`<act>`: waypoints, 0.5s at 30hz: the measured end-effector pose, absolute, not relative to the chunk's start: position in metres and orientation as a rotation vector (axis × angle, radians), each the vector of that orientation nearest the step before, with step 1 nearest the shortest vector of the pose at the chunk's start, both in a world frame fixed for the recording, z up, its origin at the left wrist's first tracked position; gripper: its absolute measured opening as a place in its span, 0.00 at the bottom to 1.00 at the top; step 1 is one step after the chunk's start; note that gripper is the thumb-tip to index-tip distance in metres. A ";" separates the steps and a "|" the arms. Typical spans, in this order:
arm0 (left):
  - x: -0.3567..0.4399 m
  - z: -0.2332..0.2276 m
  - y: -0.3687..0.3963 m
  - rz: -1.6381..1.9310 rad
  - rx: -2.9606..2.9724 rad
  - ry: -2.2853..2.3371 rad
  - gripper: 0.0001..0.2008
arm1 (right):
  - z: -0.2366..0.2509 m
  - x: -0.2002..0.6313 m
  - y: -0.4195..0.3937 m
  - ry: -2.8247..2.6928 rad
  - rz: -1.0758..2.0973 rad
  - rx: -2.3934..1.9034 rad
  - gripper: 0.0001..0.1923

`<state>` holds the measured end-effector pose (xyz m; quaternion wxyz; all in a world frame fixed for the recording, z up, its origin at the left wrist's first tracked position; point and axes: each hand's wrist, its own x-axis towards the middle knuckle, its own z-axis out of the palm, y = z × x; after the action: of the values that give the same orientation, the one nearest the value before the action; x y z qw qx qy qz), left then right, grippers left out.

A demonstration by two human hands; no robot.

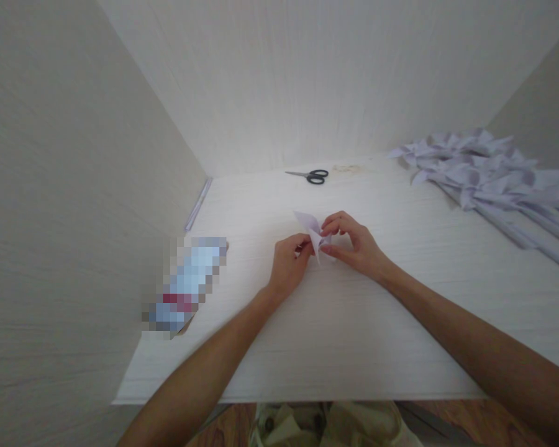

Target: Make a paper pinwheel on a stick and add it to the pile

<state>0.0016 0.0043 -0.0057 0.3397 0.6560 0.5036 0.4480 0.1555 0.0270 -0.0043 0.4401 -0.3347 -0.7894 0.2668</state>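
Between my hands, over the middle of the white table, is a folded pale paper pinwheel with pointed blades sticking out. My left hand pinches it from the left, its fingers closed at the paper's edge. From the right, my right hand grips it with thumb and fingertips around the blades. The paper's centre is partly hidden by the fingers. Beyond the hands lies a pair of scissors with black handles, blades pointing left.
A pile of similar paper pinwheels on rolled paper sticks fills the right back. Thin paper sticks lie along the left wall. A blurred-out flat object rests at the left. Walls enclose the table's back and sides.
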 end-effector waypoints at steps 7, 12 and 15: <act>0.001 -0.009 0.006 1.232 1.649 1.308 0.09 | -0.005 0.156 0.027 -1.866 0.715 -0.864 0.14; -0.001 -0.009 0.005 1.325 1.624 1.400 0.08 | -0.011 0.157 0.033 -1.513 0.928 -0.894 0.13; -0.003 -0.007 0.005 1.409 1.596 1.406 0.06 | -0.014 0.157 0.037 -1.330 1.019 -0.915 0.10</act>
<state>-0.0026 0.0047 -0.0074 0.2909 0.5984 0.5274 0.5283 0.1572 0.0370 -0.0145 0.5781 -0.3912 -0.5683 0.4357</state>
